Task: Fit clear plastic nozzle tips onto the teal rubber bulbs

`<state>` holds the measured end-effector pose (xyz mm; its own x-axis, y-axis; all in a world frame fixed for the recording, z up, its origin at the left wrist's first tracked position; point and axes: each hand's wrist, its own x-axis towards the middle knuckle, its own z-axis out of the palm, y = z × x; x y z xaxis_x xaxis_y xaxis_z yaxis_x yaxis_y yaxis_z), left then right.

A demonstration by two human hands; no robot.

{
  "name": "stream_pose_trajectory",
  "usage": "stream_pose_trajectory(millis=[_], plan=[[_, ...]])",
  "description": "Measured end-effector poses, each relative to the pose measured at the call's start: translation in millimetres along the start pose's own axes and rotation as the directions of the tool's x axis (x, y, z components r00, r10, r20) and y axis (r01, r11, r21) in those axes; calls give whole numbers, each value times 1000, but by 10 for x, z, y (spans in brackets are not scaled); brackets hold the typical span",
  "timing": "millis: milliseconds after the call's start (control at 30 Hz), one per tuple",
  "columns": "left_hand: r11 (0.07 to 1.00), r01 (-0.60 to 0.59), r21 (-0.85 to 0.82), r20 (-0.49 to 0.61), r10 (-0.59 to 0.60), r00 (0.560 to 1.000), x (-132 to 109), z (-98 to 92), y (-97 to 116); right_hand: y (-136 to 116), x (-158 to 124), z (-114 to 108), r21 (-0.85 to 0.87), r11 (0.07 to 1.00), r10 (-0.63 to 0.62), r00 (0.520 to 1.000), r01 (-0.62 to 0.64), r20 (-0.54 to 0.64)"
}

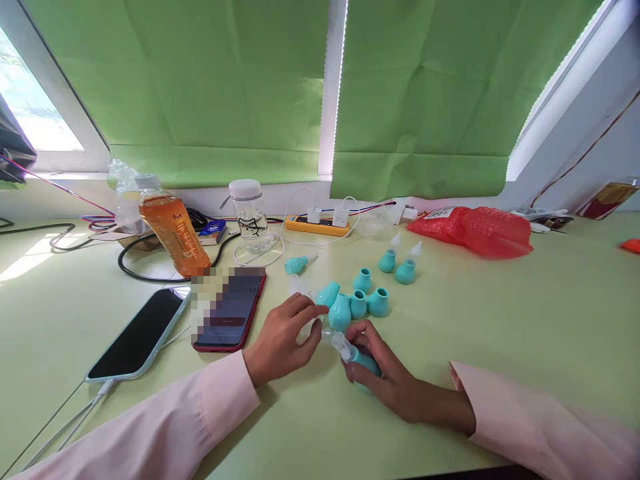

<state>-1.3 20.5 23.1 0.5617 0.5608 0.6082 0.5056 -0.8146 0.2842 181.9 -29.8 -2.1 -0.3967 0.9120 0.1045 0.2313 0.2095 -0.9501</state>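
Observation:
My right hand [387, 373] is wrapped around a teal rubber bulb with a clear nozzle [350, 352] that points left. The fingers of my left hand [283, 337] pinch a small clear plastic piece [313, 327] right beside that nozzle. Just beyond my hands stand several loose teal bulbs [357, 303] in a cluster. Farther back stand two bulbs fitted with clear tips [400, 263], and another one lies on its side [297, 264].
A red-cased phone [229, 308] and a light-blue phone [137, 333] on a cable lie at the left. An orange drink bottle [173, 227], a clear jar [250, 217], a power strip [317, 225], cables and a red plastic bag [475, 230] line the back under green blinds.

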Motion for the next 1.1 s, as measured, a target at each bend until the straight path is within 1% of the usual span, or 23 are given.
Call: stream_pose_trajectory(millis=[33,67,100,167,233,300,400,467,533,633,700,733,800,900,1000,1100], plan=[[997,-74,-24,-46,73,996,-17,-2,29,14,18,3,43,999,1,1000,0,-20],[989,-144,-33,-70,141,988,-32,0,56,26,40,8,92,996,8,999,-5,-37],[979,-202,-26,-70,200,977,-45,5,76,37,63,14,144,989,20,999,-13,-49],[960,-278,25,-26,279,960,-59,22,97,50,105,26,242,970,53,996,-36,-66],[948,-307,89,12,307,952,-58,40,92,52,134,34,322,944,97,992,-68,-75],[939,-310,148,26,310,950,-47,45,76,50,148,38,375,922,138,986,-95,-89],[929,-323,180,70,315,946,-31,32,63,50,149,40,393,913,162,981,-110,-102],[926,-339,165,102,326,940,-23,21,66,54,144,46,372,922,160,981,-108,-111],[938,-325,119,93,316,944,-15,15,67,58,137,57,338,936,151,981,-102,-122],[969,-245,-15,60,245,968,3,10,59,59,123,74,249,966,115,982,-75,-150],[979,-190,-78,70,196,978,16,1,55,57,113,82,182,981,89,983,-60,-160],[982,-173,-80,76,179,981,20,-6,59,55,109,84,154,986,82,984,-58,-158],[984,-178,-24,101,179,979,25,-22,84,52,102,88,96,994,71,985,-57,-156],[950,-275,150,201,243,949,21,-43,161,47,98,95,-8,999,41,984,-43,-172],[856,-429,289,282,352,892,1,-44,237,43,102,106,-78,997,13,985,-27,-171],[763,-546,345,339,441,831,-23,-22,260,34,107,113,-140,990,-17,986,-6,-164]])
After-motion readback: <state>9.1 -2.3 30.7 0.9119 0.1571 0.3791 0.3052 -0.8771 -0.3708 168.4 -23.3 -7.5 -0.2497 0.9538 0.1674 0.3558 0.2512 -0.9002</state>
